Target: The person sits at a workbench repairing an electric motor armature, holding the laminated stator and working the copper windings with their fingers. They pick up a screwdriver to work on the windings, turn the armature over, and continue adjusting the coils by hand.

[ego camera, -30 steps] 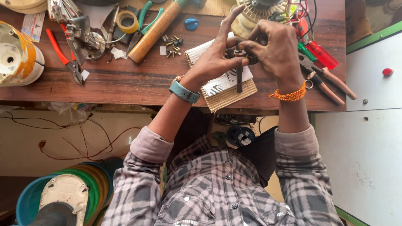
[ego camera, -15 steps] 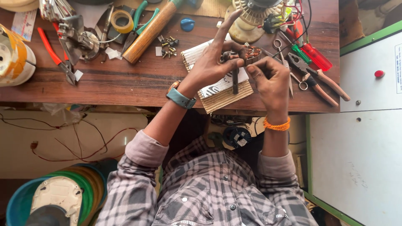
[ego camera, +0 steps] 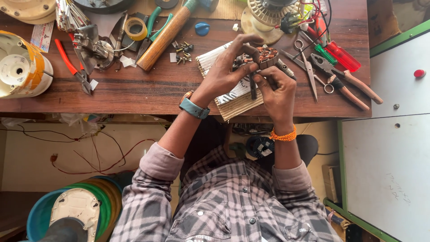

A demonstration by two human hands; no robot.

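The wound coil piece (ego camera: pixel 267 55), small round thing w/ copper windings, is held up between both hands just above the bench. Left hand (ego camera: pixel 226 74) is closed on its near-left side, fingers curled over the top; right hand (ego camera: pixel 278 89) is pinched on it from below and right. A dark rod or tool shaft (ego camera: pixel 253 85) hangs down from it between the two palms; can't tell which hand carries that.

Looks dense for its size, metal core, stiff, prob. not slippery. The thin wire is the weak part, easily nicked, so I'd say the outer rim is the place to grip, not the windings.

Right under the hands: a ribbed cardboard sheet (ego camera: pixel 233 101) on the wooden bench (ego camera: pixel 134 92). Just right of the right hand: scissors (ego camera: pixel 309 67), pliers (ego camera: pixel 347 83), red screwdriver (ego camera: pixel 340 54). Beyond the hands: a bigger wound motor part (ego camera: pixel 268 13). Left of the left hand: loose screws (ego camera: pixel 182 51), hammer (ego camera: pixel 165 36), tape roll (ego camera: pixel 135 28), red-handled cutters (ego camera: pixel 71 67); far left a white and orange casing (ego camera: pixel 20 67).

Room: cramped workshop, white cabinet (ego camera: pixel 394 148) to the right, loose wires (ego camera: pixel 89 157) and stacked plastic tubs (ego camera: pixel 40 215) under the bench.
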